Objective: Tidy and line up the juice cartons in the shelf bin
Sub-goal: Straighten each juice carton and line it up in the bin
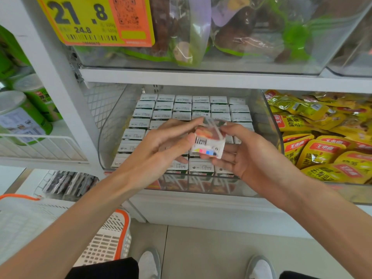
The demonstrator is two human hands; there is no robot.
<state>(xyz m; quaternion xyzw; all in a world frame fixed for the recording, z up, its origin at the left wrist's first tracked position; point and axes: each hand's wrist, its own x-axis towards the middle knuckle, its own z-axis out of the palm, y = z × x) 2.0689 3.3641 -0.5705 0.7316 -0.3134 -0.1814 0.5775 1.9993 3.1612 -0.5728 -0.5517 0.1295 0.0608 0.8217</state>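
A clear plastic shelf bin (pixel 112 125) holds several rows of small white-topped juice cartons (pixel 182 107) standing upright in tidy lines. Above the bin's front half I hold one loose juice carton (pixel 209 142), tilted, its barcode and colour strip facing me and a wrapped straw on its upper face. My left hand (pixel 161 147) grips its left side with thumb and fingers. My right hand (pixel 245 152) cups it from the right and below, thumb on top. My hands hide the cartons in the bin's middle rows.
Yellow snack packets (pixel 320 141) fill the bin to the right. Bagged goods (pixel 231 31) and a yellow price tag (pixel 88 19) sit on the shelf above. Green canisters (pixel 22 115) stand at left. A white and orange shopping basket (pixel 104 238) rests on the floor at my left.
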